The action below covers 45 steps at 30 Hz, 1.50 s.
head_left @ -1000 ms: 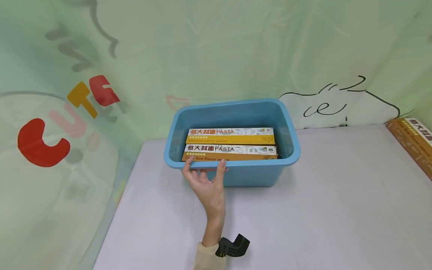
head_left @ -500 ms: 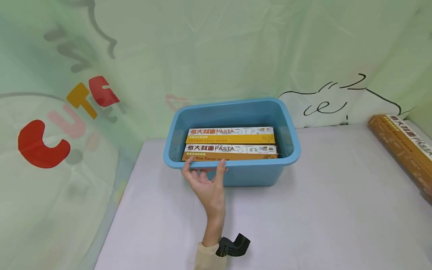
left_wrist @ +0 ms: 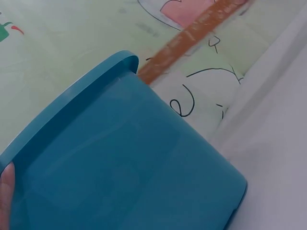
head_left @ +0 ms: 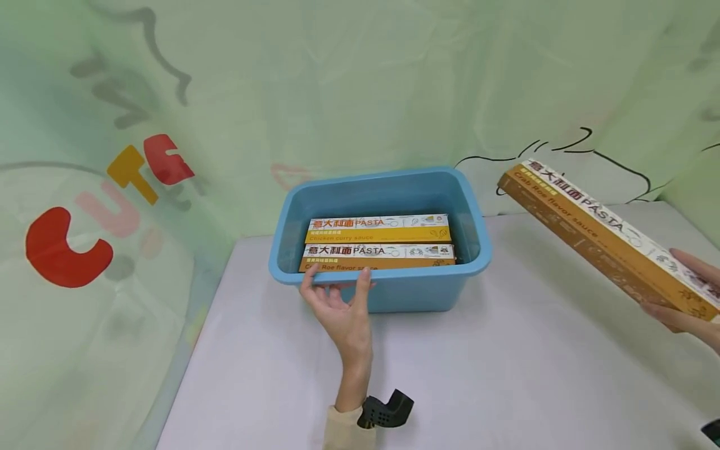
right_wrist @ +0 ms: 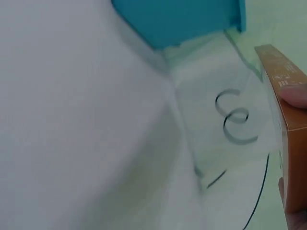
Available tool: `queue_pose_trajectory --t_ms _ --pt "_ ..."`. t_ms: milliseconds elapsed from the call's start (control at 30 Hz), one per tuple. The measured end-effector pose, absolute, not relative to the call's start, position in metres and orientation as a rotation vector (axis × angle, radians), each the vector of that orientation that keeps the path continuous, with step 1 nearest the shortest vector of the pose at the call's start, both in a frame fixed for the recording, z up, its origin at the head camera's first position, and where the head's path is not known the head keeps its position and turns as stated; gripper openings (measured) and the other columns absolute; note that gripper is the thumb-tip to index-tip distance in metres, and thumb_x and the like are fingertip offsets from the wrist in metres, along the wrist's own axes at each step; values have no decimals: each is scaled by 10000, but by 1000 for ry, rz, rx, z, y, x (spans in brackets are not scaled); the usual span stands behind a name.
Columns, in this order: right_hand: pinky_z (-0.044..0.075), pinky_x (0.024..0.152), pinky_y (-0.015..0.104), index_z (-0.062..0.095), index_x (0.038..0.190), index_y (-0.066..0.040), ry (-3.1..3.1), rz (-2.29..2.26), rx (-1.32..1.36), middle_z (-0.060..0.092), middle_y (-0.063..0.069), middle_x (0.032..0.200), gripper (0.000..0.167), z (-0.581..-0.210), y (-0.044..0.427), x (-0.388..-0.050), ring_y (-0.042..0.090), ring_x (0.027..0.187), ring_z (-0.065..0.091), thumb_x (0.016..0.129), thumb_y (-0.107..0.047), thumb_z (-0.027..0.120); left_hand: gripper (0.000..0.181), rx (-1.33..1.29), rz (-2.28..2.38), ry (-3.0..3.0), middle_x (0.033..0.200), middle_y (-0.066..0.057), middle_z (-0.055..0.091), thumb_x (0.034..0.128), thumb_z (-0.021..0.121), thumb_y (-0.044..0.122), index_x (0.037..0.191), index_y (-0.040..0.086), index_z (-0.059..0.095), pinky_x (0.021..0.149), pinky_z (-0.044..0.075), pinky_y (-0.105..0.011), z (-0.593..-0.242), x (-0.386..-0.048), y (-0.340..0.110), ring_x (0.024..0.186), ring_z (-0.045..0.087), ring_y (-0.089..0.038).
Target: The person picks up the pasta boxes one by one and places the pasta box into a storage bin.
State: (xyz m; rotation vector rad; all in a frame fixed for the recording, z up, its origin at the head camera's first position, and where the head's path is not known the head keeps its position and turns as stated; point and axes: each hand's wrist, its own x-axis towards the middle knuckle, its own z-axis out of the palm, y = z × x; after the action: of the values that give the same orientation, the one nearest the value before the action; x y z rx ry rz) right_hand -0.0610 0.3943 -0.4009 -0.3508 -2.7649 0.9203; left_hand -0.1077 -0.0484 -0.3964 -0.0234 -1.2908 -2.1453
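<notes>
A blue plastic tub stands at the back of the table. My left hand grips its front rim, with fingertips on the lip and other fingers beneath it. Inside lie two pasta boxes side by side: a yellow chicken curry one behind and an orange crab roe one in front. To the right, my right hand holds another orange crab roe pasta box by its near end, tilted above the table. In the right wrist view the thumb presses on that box's side.
The white table extends in front of the tub and to its right. A green cloth backdrop with printed drawings hangs behind and on the left, close to the tub.
The third pasta box has come in from the right edge, lifted and carried left toward the tub; my right hand is now visible. The left hand stays on the rim.
</notes>
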Motion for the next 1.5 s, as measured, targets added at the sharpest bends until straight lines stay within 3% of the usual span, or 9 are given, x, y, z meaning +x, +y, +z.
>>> queue_pose_trajectory --t_ms 67,100,233,467,667,867,967,1167,1500 --pt "325 791 45 155 1680 -309 -2747 972 -254 395 15 1547 934 -393 384 -66 -44 1014 320 980 -171 757 769 -17 -2145 -1284 1520 -338 332 886 779 -59 1453 -30 260 728 657 -388 -397 -108 -48 1001 589 -279" --pt "300 742 6 182 1670 -345 -2715 1039 -193 392 -99 1517 923 -388 377 -68 -99 1008 289 977 -136 755 775 -13 -2144 -1282 1519 -338 334 886 779 -61 1457 -39 255 727 657 -385 -396 -107 -48 995 589 -259" --pt "298 850 -15 324 1643 -329 -2632 1185 -16 349 -341 1356 881 -359 342 -79 -70 1125 332 945 -22 766 795 -17 -2151 -1290 1527 -318 340 886 785 -52 1470 -39 247 739 657 -388 -396 -108 -46 1011 590 -253" --pt "356 792 53 534 1547 -283 -2663 1178 210 453 -343 1293 845 -312 294 -116 37 1053 416 818 -70 903 785 -29 -2152 -1299 1535 -289 349 895 787 -31 1474 -3 258 752 656 -398 -393 -108 -41 984 579 -241" --pt "388 756 111 636 1464 -251 -2670 1171 467 563 -321 1261 868 -290 263 -142 21 1021 507 686 -47 964 780 -29 -2169 -1286 1503 -316 355 887 791 -37 1466 4 269 745 656 -385 -391 -107 -36 957 570 -223" --pt "413 770 170 645 1453 -218 -2768 1109 593 638 30 1348 805 -277 242 -160 82 1046 508 718 -107 956 781 -38 -2178 -1288 1482 -342 359 888 798 -18 1464 -3 270 744 656 -385 -389 -108 -31 928 566 -214" --pt "427 742 200 645 1452 -206 -2793 1064 658 652 134 1348 808 -273 233 -167 107 1019 518 715 -128 965 788 -40 -2177 -1290 1475 -357 355 890 796 -20 1468 -18 260 744 657 -390 -389 -107 -30 928 567 -216" --pt "459 667 229 654 1433 -132 -2789 1049 770 696 115 1198 815 -273 220 -176 149 868 557 686 -89 975 802 -30 -2175 -1298 1455 -359 361 886 798 -24 1472 -32 250 745 657 -400 -390 -107 -30 952 571 -223" --pt "468 699 252 664 1412 -96 -2844 1004 924 718 81 1135 768 -278 198 -186 206 904 564 710 -154 971 788 -29 -2169 -1308 1421 -348 385 881 803 -21 1455 -28 263 744 658 -412 -389 -105 -31 929 573 -215"
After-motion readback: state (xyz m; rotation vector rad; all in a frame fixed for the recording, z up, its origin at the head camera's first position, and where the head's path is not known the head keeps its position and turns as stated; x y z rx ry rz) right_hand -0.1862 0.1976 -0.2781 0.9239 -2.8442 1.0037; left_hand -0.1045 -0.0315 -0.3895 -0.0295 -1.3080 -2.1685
